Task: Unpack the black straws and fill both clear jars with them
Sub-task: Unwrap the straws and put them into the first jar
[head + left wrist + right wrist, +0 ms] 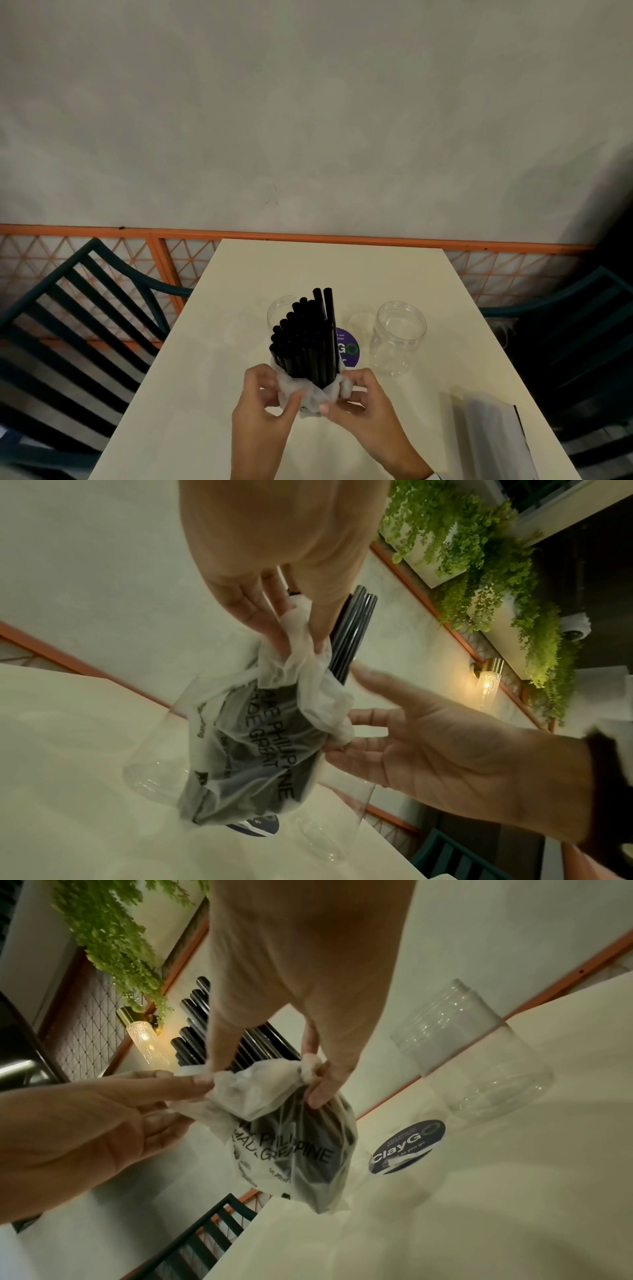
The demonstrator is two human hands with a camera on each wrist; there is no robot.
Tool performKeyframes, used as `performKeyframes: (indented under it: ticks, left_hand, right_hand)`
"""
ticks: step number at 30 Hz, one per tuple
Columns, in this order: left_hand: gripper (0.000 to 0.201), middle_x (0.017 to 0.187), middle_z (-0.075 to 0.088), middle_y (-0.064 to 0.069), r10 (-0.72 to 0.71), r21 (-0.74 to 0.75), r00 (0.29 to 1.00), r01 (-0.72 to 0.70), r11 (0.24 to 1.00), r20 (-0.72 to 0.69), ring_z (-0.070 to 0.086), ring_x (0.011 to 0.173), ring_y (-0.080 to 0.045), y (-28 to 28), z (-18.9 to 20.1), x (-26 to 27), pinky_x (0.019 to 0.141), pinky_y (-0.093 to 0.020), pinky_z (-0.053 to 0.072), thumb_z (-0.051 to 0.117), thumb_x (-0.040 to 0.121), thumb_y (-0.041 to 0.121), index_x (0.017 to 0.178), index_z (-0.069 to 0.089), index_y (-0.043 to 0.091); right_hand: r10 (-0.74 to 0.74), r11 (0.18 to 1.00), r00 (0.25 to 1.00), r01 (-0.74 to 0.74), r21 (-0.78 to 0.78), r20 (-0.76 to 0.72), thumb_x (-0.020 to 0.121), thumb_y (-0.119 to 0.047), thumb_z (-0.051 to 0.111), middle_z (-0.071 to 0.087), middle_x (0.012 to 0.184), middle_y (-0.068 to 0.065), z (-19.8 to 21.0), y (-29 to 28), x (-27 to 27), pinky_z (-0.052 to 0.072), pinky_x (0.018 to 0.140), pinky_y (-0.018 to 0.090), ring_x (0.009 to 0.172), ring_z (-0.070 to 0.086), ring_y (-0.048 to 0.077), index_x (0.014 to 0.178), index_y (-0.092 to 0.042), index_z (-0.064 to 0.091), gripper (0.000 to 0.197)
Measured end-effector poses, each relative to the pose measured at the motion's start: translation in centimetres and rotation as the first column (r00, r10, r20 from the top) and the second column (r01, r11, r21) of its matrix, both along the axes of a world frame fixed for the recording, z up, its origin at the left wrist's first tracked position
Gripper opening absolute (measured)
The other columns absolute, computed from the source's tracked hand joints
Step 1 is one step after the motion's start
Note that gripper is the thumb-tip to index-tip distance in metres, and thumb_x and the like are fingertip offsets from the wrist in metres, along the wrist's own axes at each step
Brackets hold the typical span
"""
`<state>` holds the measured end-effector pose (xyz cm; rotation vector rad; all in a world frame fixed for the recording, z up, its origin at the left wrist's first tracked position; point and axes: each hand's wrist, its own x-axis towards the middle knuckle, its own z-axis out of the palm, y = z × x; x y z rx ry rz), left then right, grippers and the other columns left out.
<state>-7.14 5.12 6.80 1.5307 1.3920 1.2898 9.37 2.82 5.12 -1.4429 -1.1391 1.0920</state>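
Note:
A bundle of black straws (pixel 306 337) stands upright in a thin translucent plastic bag (pixel 310 394) printed with black lettering, its bottom on the cream table (pixel 205 377). My left hand (pixel 279 394) pinches the bag's left twisted handle (pixel 299 620). My right hand (pixel 339 394) pinches the right handle (pixel 311 1068). The straws (pixel 192 1042) stick out well above the bag's mouth. One clear jar (pixel 278 313) stands behind the bundle, partly hidden. The other clear jar (pixel 399 337) stands open and empty to the right.
A round purple sticker (pixel 347 346) lies on the table between the jars. A flat grey sheet (pixel 486 431) lies at the table's near right edge. Dark green slatted chairs (pixel 78 325) flank the table, and an orange lattice rail (pixel 308 236) runs behind it.

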Motion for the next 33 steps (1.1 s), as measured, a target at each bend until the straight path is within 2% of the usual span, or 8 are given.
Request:
performKeyframes:
  ticks: [4, 9, 14, 17, 20, 25, 29, 33]
  left_hand:
    - [0.041, 0.082, 0.064, 0.016, -0.049, -0.002, 0.998, 0.050, 0.999, 0.031, 0.065, 0.063, -0.007, -0.5, -0.2, 0.5, 0.053, -0.007, 0.046, 0.083, 0.059, 0.014, 0.077, 0.054, 0.037]
    - [0.031, 0.077, 0.073, 0.013, -0.136, 0.014, 0.988, 0.135, 0.991, 0.067, 0.069, 0.069, -0.004, -0.6, -0.5, 0.5, 0.067, -0.013, 0.054, 0.076, 0.068, 0.003, 0.081, 0.066, 0.029]
    - [0.027, 0.069, 0.072, -0.003, -0.101, -0.020, 0.993, 0.103, 0.995, 0.062, 0.067, 0.058, -0.008, -0.2, -0.8, 0.2, 0.060, -0.009, 0.050, 0.078, 0.066, 0.005, 0.070, 0.059, 0.025]
    - [0.031, 0.069, 0.067, 0.006, -0.084, -0.020, 0.995, 0.085, 0.996, 0.051, 0.066, 0.057, -0.008, -0.3, -1.2, 0.2, 0.058, -0.010, 0.050, 0.078, 0.066, 0.006, 0.067, 0.057, 0.028]
    - [0.034, 0.063, 0.065, 0.006, -0.138, -0.030, 0.990, 0.138, 0.990, 0.019, 0.065, 0.056, -0.009, -0.6, -1.6, 0.5, 0.060, -0.016, 0.054, 0.079, 0.065, 0.006, 0.061, 0.058, 0.032]
    - [0.015, 0.059, 0.065, 0.020, -0.196, -0.005, 0.979, 0.196, 0.981, -0.056, 0.061, 0.057, -0.002, -0.5, -1.8, 0.2, 0.057, -0.007, 0.046, 0.074, 0.061, 0.039, 0.059, 0.059, 0.043]
    - [0.018, 0.070, 0.055, 0.040, -0.268, 0.089, 0.918, 0.305, 0.948, -0.293, 0.050, 0.066, 0.015, -0.3, -3.1, -0.8, 0.061, 0.002, 0.036, 0.061, 0.065, 0.055, 0.071, 0.062, 0.037]
    - [0.009, 0.077, 0.039, 0.025, -0.155, 0.254, 0.921, 0.255, 0.933, -0.358, 0.045, 0.069, 0.004, -0.3, -2.0, -0.8, 0.065, -0.005, 0.037, 0.063, 0.070, 0.041, 0.074, 0.060, 0.034]
  right_hand:
    - [-0.102, 0.993, 0.993, 0.097, 0.063, 0.066, 0.073, -0.007, 0.075, 0.068, 0.083, 0.001, -0.2, 0.3, 0.7, 0.053, 0.061, 0.015, 0.068, 0.069, 0.010, 0.089, -0.014, 0.062, 0.022]
    - [-0.088, 0.992, 0.977, 0.067, 0.110, 0.192, 0.083, -0.014, 0.066, 0.072, 0.080, 0.005, -1.4, 0.2, 0.9, 0.056, 0.066, 0.029, 0.073, 0.067, 0.018, 0.085, -0.032, 0.065, 0.018]
    - [0.006, 0.998, 0.989, -0.015, 0.059, 0.146, 0.079, -0.039, 0.066, 0.068, 0.099, -0.004, -2.3, -0.2, 0.7, 0.050, 0.068, 0.010, 0.087, 0.063, 0.003, 0.093, -0.044, 0.059, 0.016]
    - [0.124, 0.992, 0.986, -0.126, 0.012, 0.108, 0.048, -0.068, 0.075, 0.057, 0.116, -0.004, -2.9, -0.3, 0.8, 0.050, 0.079, 0.014, 0.098, 0.060, 0.001, 0.115, -0.032, 0.051, 0.080]
    - [0.068, 0.998, 0.992, -0.068, -0.004, 0.102, 0.037, -0.072, 0.076, 0.053, 0.116, -0.009, -3.2, 0.2, 1.0, 0.050, 0.076, 0.012, 0.099, 0.061, 0.004, 0.118, -0.034, 0.044, 0.095]
    - [0.053, 0.995, 0.998, -0.056, -0.088, -0.026, 0.075, -0.008, 0.074, 0.064, 0.115, 0.003, -3.7, 0.6, 2.0, 0.052, 0.070, 0.016, 0.092, 0.065, 0.005, 0.118, -0.024, 0.055, 0.050]
    - [0.036, 0.985, 0.993, -0.055, -0.165, -0.114, 0.053, -0.022, 0.081, 0.071, 0.104, 0.010, -4.7, 0.6, 2.9, 0.052, 0.065, 0.021, 0.089, 0.066, 0.021, 0.110, -0.019, 0.063, 0.059]
    - [0.039, 0.979, 0.995, -0.056, -0.196, -0.088, 0.049, -0.019, 0.077, 0.070, 0.091, 0.010, -5.1, 0.7, 3.3, 0.050, 0.057, 0.020, 0.074, 0.062, 0.020, 0.105, -0.014, 0.063, 0.058]
